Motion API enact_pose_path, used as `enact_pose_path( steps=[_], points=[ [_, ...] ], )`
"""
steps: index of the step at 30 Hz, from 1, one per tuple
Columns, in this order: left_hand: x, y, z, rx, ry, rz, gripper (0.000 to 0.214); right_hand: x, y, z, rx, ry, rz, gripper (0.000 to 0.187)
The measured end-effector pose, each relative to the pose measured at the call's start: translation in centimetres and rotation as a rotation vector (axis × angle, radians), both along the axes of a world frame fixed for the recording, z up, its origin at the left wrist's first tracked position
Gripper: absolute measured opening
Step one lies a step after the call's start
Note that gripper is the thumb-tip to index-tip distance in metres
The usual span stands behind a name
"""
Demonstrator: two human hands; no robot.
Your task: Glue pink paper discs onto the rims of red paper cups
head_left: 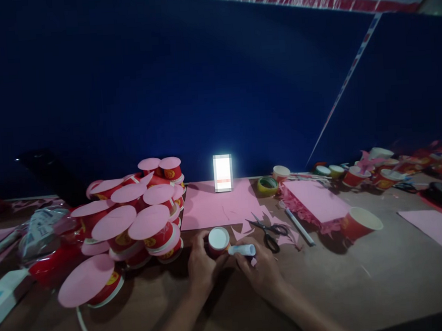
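Observation:
My left hand (202, 263) is wrapped round a small red paper cup (219, 239), whose round white end faces up. In my right hand (261, 268) lies a pale blue-white glue stick (242, 250), held level with one end against the cup's side. Behind my right hand, black-handled scissors (269, 230) lie with blades apart on pink paper scraps (244, 229). To the left of my left hand stand many stacked red cups topped with pink paper discs (149, 222).
A large pink sheet (219, 203) lies at the back, below a bright phone screen (223, 173). Rightward are a tape roll (268, 186), a white rod (299, 226), a pink paper stack (316, 199) and a tipped cup (361, 224). A power strip (6, 296) sits front left.

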State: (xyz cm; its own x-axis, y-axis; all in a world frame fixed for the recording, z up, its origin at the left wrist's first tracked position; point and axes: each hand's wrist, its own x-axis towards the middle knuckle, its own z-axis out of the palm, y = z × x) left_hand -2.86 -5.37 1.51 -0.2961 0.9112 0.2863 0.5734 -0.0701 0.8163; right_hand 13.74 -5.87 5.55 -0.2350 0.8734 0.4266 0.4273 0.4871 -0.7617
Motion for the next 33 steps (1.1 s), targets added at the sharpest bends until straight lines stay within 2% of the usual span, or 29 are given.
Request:
enact_pose_path(
  steps=[4,10,14,17,21,24,28,33],
  points=[
    [0.2,0.0,0.3,-0.028,-0.027,-0.01,0.061,-0.2,-0.2,0.6,-0.04,0.122,-0.029,0.011],
    [0.1,0.1,-0.1,-0.021,-0.051,-0.018,0.063,-0.6,0.5,0.8,-0.02,0.079,-0.001,0.01],
    [0.0,0.1,-0.1,0.094,0.006,-0.032,0.059,0.0,0.1,1.0,-0.084,0.103,-0.002,0.008],
    [-0.1,-0.1,0.1,0.169,0.039,-0.099,0.051,0.6,-0.1,1.4,-0.16,0.232,-0.021,0.01],
    [-0.1,-0.3,0.0,0.131,0.013,-0.167,0.076,1.3,0.3,1.1,-0.295,0.419,-0.038,0.019],
    [0.1,-0.1,-0.3,0.066,-0.05,-0.109,0.087,1.6,0.6,0.5,-0.355,0.469,-0.049,0.023],
    [0.4,0.1,-0.1,0.022,-0.095,-0.039,0.077,1.6,0.8,0.1,-0.33,0.476,-0.025,0.02],
    [0.2,-0.6,0.3,-0.005,-0.086,-0.108,0.065,1.6,0.9,0.9,-0.314,0.445,-0.017,0.018]
  ],
)
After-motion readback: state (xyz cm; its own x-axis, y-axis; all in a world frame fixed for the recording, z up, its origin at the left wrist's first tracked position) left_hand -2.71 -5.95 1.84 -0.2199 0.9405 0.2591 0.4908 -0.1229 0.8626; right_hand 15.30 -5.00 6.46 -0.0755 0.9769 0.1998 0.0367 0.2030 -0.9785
